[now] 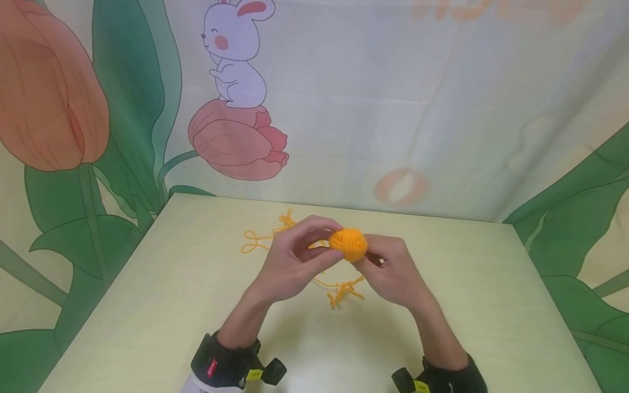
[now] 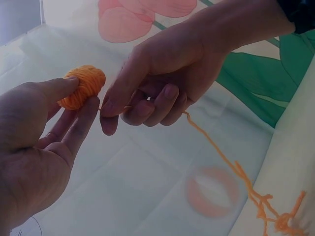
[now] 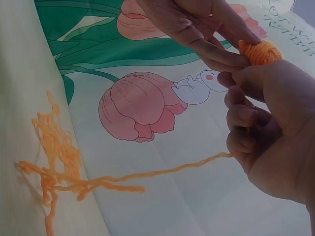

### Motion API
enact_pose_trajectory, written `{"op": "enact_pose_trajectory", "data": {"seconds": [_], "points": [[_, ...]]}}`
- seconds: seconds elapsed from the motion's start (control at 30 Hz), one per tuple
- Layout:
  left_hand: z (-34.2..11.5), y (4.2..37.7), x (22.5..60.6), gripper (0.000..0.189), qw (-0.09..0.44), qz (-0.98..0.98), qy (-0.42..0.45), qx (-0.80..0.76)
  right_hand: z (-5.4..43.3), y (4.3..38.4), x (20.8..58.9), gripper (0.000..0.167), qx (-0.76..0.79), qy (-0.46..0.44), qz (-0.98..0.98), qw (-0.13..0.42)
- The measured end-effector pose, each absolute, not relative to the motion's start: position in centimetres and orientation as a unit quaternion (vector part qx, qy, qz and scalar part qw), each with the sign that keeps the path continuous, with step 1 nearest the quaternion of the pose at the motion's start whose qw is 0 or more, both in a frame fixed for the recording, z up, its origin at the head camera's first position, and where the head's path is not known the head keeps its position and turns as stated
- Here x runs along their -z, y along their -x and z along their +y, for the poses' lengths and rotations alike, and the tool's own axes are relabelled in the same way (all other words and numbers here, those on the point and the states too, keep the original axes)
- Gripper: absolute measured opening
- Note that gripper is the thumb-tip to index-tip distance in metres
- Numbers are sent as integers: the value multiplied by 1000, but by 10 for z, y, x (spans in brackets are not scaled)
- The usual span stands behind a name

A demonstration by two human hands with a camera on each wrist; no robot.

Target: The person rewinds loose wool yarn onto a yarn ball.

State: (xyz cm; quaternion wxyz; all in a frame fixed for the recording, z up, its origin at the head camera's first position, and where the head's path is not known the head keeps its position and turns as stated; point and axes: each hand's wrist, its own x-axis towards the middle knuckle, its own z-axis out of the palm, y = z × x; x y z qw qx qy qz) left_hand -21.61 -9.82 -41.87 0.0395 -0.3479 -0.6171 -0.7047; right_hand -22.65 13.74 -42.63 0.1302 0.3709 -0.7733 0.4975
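A small ball of orange yarn [image 1: 349, 244] is held above the table, pinched between the thumb and fingers of my left hand [image 1: 300, 259]. Close beside it on the right, my right hand [image 1: 393, 267] has its fingers curled round the yarn strand [image 2: 211, 140]. In the left wrist view a short stretch of strand links the ball to the right fingers, and more hangs down from that hand. Loose, tangled yarn [image 3: 59, 152] lies on the table under the hands. The right wrist view shows the strand running from the right fist to this tangle.
The pale table [image 1: 147, 305] reaches back to a hanging cloth [image 1: 344, 109] printed with tulips and a rabbit. Yarn loops [image 1: 253, 240] lie left of the hands, and a knotted bit [image 1: 344, 293] lies nearer. Black straps with small cameras circle both wrists.
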Motion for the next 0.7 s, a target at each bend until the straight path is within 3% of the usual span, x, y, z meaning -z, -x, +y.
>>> {"op": "enact_pose_trajectory", "data": {"seconds": [0.7], "points": [[-97,219,420,40,117,-657,276,692,137,214,415,18,-421,-417,-780,201]]}}
